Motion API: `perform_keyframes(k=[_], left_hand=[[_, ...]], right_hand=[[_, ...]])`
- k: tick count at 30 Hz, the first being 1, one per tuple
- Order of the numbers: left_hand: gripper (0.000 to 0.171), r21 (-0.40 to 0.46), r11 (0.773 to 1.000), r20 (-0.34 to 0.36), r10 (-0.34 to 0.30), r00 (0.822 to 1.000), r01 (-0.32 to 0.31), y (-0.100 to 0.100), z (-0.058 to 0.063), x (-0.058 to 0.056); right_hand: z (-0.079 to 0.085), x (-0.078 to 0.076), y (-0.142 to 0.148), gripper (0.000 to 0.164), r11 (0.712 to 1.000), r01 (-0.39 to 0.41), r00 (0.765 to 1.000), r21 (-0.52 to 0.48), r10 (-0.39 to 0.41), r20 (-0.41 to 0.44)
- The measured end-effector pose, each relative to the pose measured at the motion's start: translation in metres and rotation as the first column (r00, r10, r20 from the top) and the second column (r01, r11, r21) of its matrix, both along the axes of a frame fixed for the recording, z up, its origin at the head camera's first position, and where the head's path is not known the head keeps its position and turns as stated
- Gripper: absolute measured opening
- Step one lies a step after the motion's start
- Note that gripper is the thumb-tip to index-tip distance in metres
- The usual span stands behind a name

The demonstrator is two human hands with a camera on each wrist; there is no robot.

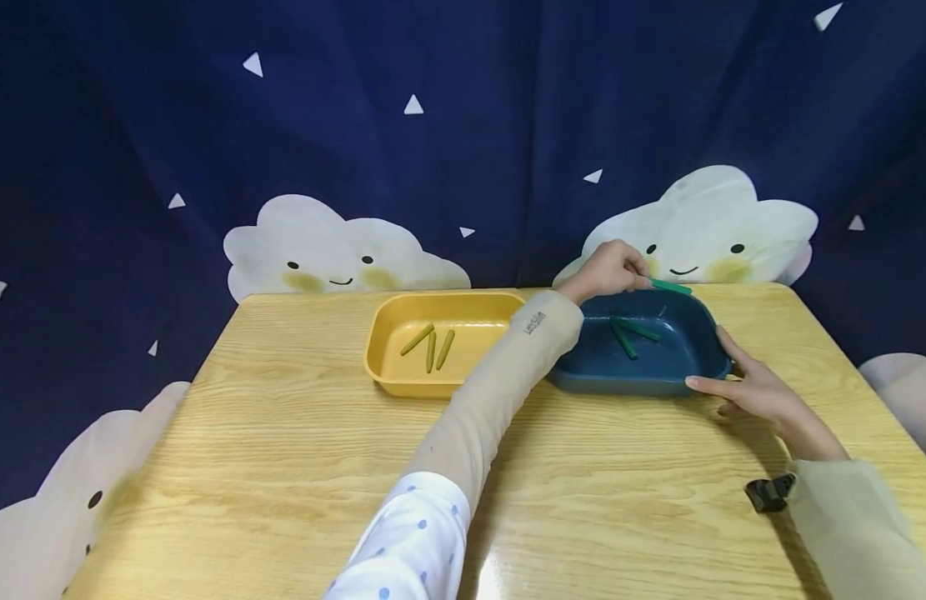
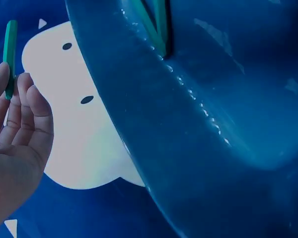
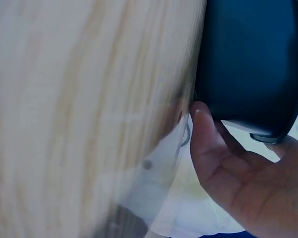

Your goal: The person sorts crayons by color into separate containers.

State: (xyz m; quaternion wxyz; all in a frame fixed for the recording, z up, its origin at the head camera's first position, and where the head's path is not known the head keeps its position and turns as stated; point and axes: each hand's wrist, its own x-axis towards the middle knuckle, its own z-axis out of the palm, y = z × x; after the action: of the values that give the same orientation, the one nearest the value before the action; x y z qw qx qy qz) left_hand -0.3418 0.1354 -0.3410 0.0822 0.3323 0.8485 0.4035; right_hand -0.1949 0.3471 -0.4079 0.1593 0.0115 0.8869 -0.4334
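Observation:
In the head view my left hand (image 1: 611,268) pinches a green crayon (image 1: 671,286) above the back rim of a blue plastic basin (image 1: 635,387). The left wrist view shows the crayon (image 2: 10,44) between thumb and fingers, apart from the basin wall. Two more green crayons (image 1: 624,340) lie on the basin's floor, touching at one end. My right hand (image 1: 763,393) grips the basin's right end, thumb at the front and a finger along the side. In the right wrist view the hand (image 3: 243,178) cups that end from outside.
A yellow basin (image 1: 410,388) stands left of the blue one, with three yellowish crayons (image 1: 431,352) inside. My left forearm (image 1: 478,400) crosses its right part. Both basins rest on a wooden table (image 1: 282,467), before a dark blue curtain (image 1: 463,158) with clouds.

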Motion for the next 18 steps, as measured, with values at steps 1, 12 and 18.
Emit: perform_keyframes(k=[1,12,18], left_hand=[[0.007,0.002,1.0,-0.004,-0.001,1.0,0.001,0.001,-0.001,-0.001],[0.018,-0.031,1.0,0.202,0.001,0.979,0.006,0.008,-0.011,-0.004],[0.024,-0.071,0.996,0.482,-0.015,0.876,0.057,0.002,-0.018,-0.005]], right_hand=[[0.0,0.0,-0.001,0.102,1.0,0.001,1.0,-0.002,-0.001,0.0],[0.004,0.0,0.0,0.101,1.0,-0.005,1.0,0.009,0.006,-0.023],[0.001,-0.001,-0.001,0.102,1.0,-0.007,1.0,0.009,0.007,-0.006]])
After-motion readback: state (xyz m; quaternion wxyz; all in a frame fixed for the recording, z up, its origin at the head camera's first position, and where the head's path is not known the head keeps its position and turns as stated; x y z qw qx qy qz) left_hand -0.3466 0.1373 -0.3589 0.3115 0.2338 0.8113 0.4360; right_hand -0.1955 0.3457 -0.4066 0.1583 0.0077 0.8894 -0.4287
